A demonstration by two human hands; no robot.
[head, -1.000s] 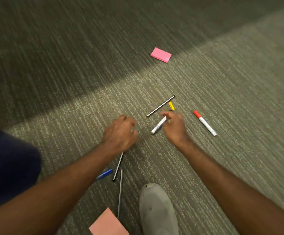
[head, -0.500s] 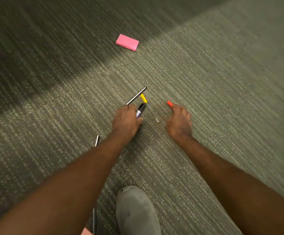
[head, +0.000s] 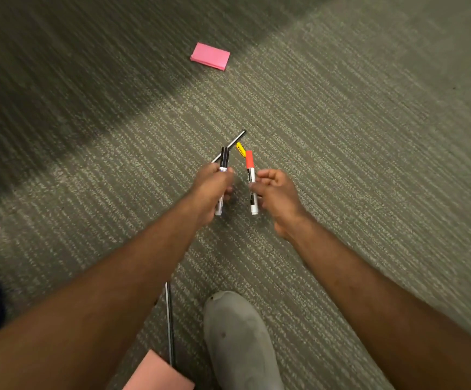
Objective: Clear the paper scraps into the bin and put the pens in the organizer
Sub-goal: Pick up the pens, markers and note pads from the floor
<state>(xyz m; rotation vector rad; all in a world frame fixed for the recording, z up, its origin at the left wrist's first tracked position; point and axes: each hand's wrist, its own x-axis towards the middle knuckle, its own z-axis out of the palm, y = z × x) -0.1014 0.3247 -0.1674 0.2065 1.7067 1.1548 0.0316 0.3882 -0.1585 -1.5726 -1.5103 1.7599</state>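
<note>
My left hand [head: 210, 190] grips a black-capped marker [head: 222, 175], cap pointing away from me. My right hand [head: 277, 197] pinches a red-capped marker [head: 250, 181] between thumb and fingers, cap also pointing away. Both hands hover over grey carpet [head: 341, 136]. Just beyond them on the floor lie a thin black pen [head: 235, 139] and a yellow pen [head: 240, 149]. Farther away sits a pink sticky-note pad [head: 210, 56]. Near me, left of my grey shoe [head: 240, 342], lie another thin pen [head: 169, 322] and a pink paper [head: 158, 374].
</note>
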